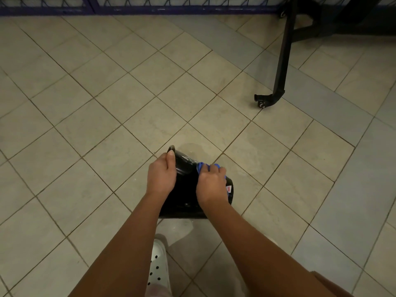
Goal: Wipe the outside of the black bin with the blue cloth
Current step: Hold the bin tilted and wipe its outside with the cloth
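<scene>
The black bin [186,189] lies tilted on the tiled floor just in front of my feet, glossy, with a small red and white label near its right edge. My left hand [161,176] grips the bin's rim at its upper left, thumb up. My right hand [211,183] presses the blue cloth [201,166] against the bin's upper right side; only a bunched edge of the cloth shows past my fingers. My forearms hide the bin's lower part.
Beige and grey floor tiles [107,116] spread all around. A black metal leg with a caster foot [278,71] stands at the upper right. A dark blue wire fence [128,5] runs along the top. My white perforated shoe [157,264] is below the bin.
</scene>
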A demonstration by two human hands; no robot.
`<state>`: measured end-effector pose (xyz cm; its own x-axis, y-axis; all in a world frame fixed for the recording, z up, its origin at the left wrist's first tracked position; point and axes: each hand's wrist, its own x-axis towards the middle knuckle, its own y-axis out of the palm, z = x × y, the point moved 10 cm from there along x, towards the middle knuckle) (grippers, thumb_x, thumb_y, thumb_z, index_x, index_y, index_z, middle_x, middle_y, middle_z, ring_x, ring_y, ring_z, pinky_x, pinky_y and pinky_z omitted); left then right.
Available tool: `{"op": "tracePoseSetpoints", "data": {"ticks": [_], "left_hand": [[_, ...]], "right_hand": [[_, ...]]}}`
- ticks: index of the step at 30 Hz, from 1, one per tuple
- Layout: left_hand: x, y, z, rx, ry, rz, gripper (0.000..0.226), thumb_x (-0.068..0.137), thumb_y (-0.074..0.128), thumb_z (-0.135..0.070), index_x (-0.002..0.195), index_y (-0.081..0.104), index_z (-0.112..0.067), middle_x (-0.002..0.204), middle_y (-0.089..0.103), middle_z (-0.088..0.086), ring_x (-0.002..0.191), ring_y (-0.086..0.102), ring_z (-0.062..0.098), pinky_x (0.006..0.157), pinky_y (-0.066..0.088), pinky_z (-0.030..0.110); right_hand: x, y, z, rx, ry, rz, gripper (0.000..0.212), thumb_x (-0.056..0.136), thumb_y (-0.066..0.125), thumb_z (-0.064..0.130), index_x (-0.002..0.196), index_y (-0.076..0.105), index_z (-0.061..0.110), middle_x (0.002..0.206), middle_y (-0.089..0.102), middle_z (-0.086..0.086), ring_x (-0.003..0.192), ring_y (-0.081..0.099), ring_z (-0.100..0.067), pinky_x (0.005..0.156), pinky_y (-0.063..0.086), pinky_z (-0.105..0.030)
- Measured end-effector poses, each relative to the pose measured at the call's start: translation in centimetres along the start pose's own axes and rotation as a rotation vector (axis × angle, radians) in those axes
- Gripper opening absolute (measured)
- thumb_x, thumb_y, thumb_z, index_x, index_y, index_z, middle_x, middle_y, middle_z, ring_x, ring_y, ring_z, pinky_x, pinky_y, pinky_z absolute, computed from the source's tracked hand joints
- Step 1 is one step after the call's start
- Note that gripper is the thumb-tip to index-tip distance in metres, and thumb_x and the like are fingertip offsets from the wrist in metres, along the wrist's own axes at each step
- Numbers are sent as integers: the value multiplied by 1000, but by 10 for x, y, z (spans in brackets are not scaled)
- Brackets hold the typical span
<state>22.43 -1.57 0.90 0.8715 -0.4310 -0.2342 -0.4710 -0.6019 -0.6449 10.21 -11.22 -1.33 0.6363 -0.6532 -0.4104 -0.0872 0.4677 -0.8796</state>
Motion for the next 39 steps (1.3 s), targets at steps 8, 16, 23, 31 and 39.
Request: {"op": "tracePoseSetpoints", "data": {"ticks": [8, 16, 23, 31, 39], "left_hand": [[-2, 1, 1, 9, -14, 25, 44, 104, 31, -35, 91, 63, -7, 80, 64, 6, 70, 57, 15, 58, 39, 18], [0, 5, 9, -121, -68, 57, 45, 104, 32, -36, 96, 66, -8, 88, 68, 8, 84, 63, 23, 76, 50, 35], [-5, 7, 7, -235, -95, 99, 44, 104, 31, -37, 76, 59, -20, 77, 64, 3, 77, 59, 19, 72, 46, 34], [-3, 9, 15, -302, -135, 134, 42, 104, 33, -36, 75, 59, -20, 77, 64, 1, 77, 60, 18, 81, 49, 38], [-1, 16, 7, -265, -98, 136, 42, 105, 32, -31, 72, 57, -21, 75, 61, 1, 74, 56, 16, 71, 45, 30]], "right_hand": [[7, -7, 35, -61, -178, -130, 36, 87, 46, 12, 122, 45, 7, 115, 51, -14, 103, 42, -29, 91, 38, -36], [-21, -9, 46, -18, -200, -113, 46, 87, 51, 10, 130, 37, 4, 130, 41, -18, 116, 34, -34, 103, 34, -42], [4, -16, 44, -36, -193, -146, 41, 86, 50, 12, 126, 42, 7, 119, 49, -15, 106, 40, -29, 96, 39, -38], [-23, -17, 67, -62, -283, -141, 49, 86, 54, 12, 131, 36, 4, 128, 41, -18, 116, 35, -33, 103, 34, -45], [-20, -16, 49, -68, -218, -101, 55, 87, 52, 11, 136, 29, 3, 134, 35, -19, 120, 32, -34, 106, 31, -46]]}}
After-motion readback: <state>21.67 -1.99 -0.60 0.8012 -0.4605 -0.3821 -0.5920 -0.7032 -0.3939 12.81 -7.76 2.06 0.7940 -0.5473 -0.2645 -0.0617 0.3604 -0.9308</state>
